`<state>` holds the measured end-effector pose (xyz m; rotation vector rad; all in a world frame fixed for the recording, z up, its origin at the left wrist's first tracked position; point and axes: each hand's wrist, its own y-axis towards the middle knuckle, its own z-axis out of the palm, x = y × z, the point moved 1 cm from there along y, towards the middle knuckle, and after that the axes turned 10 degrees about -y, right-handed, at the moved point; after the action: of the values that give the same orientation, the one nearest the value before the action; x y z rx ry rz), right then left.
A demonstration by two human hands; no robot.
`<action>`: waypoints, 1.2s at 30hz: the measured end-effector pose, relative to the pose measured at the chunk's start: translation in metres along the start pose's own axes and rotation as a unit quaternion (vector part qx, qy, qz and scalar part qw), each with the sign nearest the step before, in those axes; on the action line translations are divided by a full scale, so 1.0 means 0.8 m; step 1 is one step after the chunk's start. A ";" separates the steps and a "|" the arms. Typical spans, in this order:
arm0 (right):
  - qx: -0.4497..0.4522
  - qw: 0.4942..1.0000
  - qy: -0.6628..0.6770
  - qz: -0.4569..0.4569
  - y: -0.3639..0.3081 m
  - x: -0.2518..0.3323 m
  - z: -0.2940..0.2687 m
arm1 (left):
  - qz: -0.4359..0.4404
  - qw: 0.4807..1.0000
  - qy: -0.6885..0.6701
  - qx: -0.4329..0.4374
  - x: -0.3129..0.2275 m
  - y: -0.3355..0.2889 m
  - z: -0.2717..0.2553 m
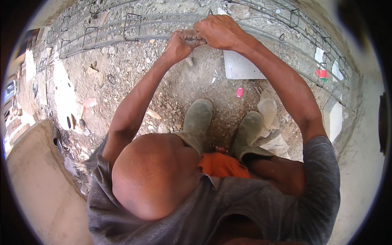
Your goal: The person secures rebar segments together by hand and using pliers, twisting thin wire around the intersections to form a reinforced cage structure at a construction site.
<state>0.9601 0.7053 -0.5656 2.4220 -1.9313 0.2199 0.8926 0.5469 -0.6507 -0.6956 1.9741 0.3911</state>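
Note:
My left hand point(181, 45) and my right hand point(221, 32) meet at the far middle of the head view, at a long cage of steel reinforcing bars point(132, 39). Both hands have their fingers curled in and pressed together, close to one of the square stirrups point(139, 27) spaced along the bars. Whatever the fingers pinch is hidden or too small to make out. Behind the right wrist, a white flat panel point(241, 67) lies on the ground near the bars.
Rubble and gravel point(118, 61) cover the ground. My rubber boots point(199, 116) stand below the hands. A pink wrapper point(239, 92) lies beyond them. Pale concrete walls point(38, 163) rise at the left and right. A white block point(332, 118) stands by the right wall.

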 end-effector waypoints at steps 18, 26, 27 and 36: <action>-0.060 0.992 -0.051 0.099 -0.051 -0.005 0.045 | -0.116 0.992 -0.058 0.006 -0.003 0.014 0.006; -0.046 0.906 0.361 0.216 -0.063 0.049 0.067 | -0.095 0.994 -0.056 0.005 0.002 0.014 0.008; -0.033 0.876 0.419 0.234 -0.060 0.056 0.063 | -0.090 0.994 -0.057 0.006 0.003 0.015 0.009; 0.073 0.774 0.598 0.195 -0.074 0.039 -0.025 | -0.150 0.986 -0.051 0.044 -0.010 0.007 -0.006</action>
<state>1.0230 0.6907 -0.5380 1.1633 -1.6265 1.5021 0.8891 0.5510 -0.6412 -0.8822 1.7452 0.1525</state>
